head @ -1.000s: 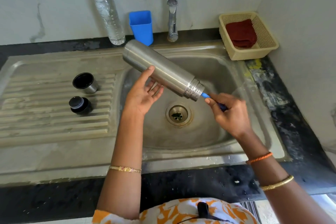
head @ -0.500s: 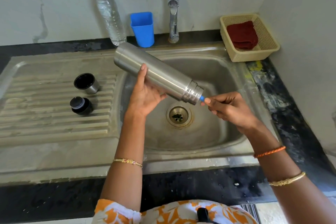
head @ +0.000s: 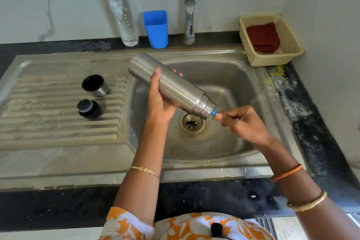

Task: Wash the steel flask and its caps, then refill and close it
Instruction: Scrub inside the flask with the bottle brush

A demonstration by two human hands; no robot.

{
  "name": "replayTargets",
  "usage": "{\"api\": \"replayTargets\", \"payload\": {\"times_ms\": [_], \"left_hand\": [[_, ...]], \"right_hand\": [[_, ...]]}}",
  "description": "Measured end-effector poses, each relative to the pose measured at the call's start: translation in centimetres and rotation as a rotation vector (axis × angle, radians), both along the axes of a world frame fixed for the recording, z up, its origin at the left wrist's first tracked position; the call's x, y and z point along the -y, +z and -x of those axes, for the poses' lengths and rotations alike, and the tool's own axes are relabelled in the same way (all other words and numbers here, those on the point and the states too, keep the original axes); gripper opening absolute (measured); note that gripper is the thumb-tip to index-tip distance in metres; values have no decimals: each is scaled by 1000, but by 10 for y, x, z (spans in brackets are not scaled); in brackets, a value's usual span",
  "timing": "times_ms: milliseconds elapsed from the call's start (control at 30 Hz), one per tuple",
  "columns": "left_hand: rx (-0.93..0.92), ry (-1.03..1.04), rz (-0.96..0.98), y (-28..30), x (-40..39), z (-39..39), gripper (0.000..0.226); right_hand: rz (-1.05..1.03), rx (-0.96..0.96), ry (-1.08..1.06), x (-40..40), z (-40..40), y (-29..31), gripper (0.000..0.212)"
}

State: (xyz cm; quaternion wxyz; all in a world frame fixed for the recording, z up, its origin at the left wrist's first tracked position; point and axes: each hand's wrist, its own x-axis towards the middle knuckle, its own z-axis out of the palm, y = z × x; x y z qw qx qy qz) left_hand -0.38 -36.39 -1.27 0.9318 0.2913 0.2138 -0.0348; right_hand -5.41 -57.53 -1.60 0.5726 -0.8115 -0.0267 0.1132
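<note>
The steel flask (head: 173,85) lies tilted over the sink basin (head: 229,84), its threaded mouth pointing down to the right. My left hand (head: 160,97) grips its body from below, thumb on the near side. My right hand (head: 241,122) pinches a blue brush handle (head: 213,112) whose working end is hidden inside the flask mouth. On the ribbed drainboard (head: 48,122) to the left stand the steel cup cap (head: 95,85), open side up, and the black stopper cap (head: 88,108).
A clear plastic water bottle (head: 121,13), a blue cup (head: 155,28) and the tap (head: 190,8) line the back wall. A cream basket (head: 270,39) with a dark red cloth (head: 263,37) sits back right. The drain (head: 191,122) lies under the flask mouth.
The blue handle has gone deeper into the flask, leaving less of it showing. My right hand has moved closer to the mouth. My left hand's grip has wrapped further round the flask.
</note>
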Motion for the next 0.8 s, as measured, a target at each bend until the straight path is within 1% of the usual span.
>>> {"api": "replayTargets", "payload": {"times_ms": [33,67,100,133,167,200,233,267,300,333,367,400,433,500,533,567,600,633,700,733,767,800], "left_hand": [[95,-50,60,-3,-3,0,74],[170,-121,80,-5,-5,-1,77],[212,-190,66,-5,-8,-2,80],[205,-235,12,-4,-10,-4,84],[148,-253,-68,-3,-13,-5,89],[67,-252,-161,-1,-16,-6,92],[-20,-235,-263,0,-19,-7,88],[-89,-203,-370,1,-22,-6,73],[-142,-174,-468,2,-23,-4,53],[-174,-164,-530,4,-22,-4,38],[-185,-172,-545,10,-19,-3,32],[-197,-183,-533,14,-14,-5,35],[-220,-184,-503,18,-8,-7,44],[-290,-134,-431,20,2,-12,64],[-311,-101,-383,18,6,-13,70],[-305,-67,-319,15,8,-13,72],[-267,-36,-245,11,9,-11,71],[-194,-9,-167,5,10,-10,68],[19,7,-4,-4,10,-5,68],[101,-24,46,-7,8,-4,71],[149,-73,62,-9,7,-4,74],[149,-106,39,-11,5,-4,77]], "right_hand": [[-171,-209,-9,1,-2,5,21],[-249,-301,-15,2,-3,8,20],[-279,-304,-10,1,-2,10,19],[-292,-257,-16,1,-1,9,18],[-289,-187,-40,0,0,7,16],[-240,-79,-77,0,2,4,14],[-142,68,-121,1,3,0,11],[7,240,-163,4,5,-3,10],[161,404,-197,7,6,-7,11],[297,543,-214,10,7,-11,15],[423,656,-211,12,9,-14,19],[533,756,-194,14,11,-17,21],[614,839,-173,15,13,-19,21],[677,913,-128,13,18,-23,21],[644,884,-104,12,20,-23,20],[548,793,-85,9,21,-21,18],[389,638,-82,6,20,-17,13],[195,429,-92,3,17,-12,9],[-166,8,-105,0,15,-2,13],[-272,-114,-116,-1,15,1,15],[-304,-145,-131,-2,15,1,15],[-294,-112,-140,-4,16,0,15]]}}
